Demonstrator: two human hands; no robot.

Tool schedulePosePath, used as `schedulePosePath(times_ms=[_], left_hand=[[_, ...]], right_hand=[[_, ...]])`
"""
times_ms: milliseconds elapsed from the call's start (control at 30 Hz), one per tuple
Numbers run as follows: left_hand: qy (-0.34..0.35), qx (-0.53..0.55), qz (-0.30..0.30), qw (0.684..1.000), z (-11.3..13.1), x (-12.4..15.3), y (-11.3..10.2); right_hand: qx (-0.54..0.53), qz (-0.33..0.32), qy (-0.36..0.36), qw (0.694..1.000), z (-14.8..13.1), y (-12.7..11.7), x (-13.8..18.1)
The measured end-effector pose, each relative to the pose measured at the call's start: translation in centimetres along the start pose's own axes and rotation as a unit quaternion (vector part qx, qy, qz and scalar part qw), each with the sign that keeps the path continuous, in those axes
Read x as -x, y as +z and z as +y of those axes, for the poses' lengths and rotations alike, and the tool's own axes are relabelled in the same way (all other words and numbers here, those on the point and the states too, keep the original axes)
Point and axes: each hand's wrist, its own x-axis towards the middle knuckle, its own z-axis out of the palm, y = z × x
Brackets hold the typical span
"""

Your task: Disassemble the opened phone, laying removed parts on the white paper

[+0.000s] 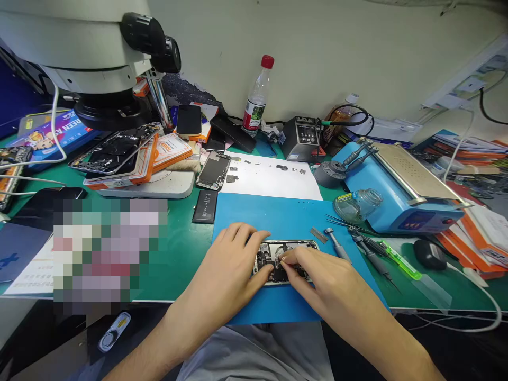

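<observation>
An opened phone (pixel 273 248) lies flat on a blue mat (pixel 257 211), its inner parts exposed. My left hand (pixel 234 259) spans the phone's left end, with fingers at the far edge and the thumb on the near side, gripping it. Over the phone's middle, my right hand (pixel 317 270) has thumb and forefinger pinched together at the inner parts. Whatever is between those fingertips is hidden. Beyond the mat, a white sheet (pixel 270 182) bears several small parts. At its left are a detached screen (pixel 213 170) and a black battery (pixel 205 206).
A microscope (pixel 107 69) overhangs the left side. Screwdrivers (pixel 337 244), tweezers (pixel 349 224), a glass jar (pixel 357 205) and a green-handled knife (pixel 400 260) lie right of my hands. Behind stand a plastic bottle (pixel 254 103), a soldering station (pixel 300 138) and a blue heating plate (pixel 400 185).
</observation>
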Motion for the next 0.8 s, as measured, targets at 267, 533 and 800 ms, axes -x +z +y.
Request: schedulePosePath(times_ms=[267, 533, 800], left_hand=[[0.001, -0.022, 0.01, 1.0, 0.5, -0.2, -0.2], [-0.042, 0.068, 0.042, 0.996, -0.4, -0.1, 0.5], [-0.05, 0.099, 0.045, 0.993, -0.4, -0.4, 0.7]], right_hand=[[-0.009, 0.014, -0.014, 1.0, 0.1, 0.2, 0.2], [0.11, 0.049, -0.061, 0.991, -1.1, 1.6, 0.2], [0.18, 0.035, -0.088, 0.979, -1.2, 1.8, -0.5]])
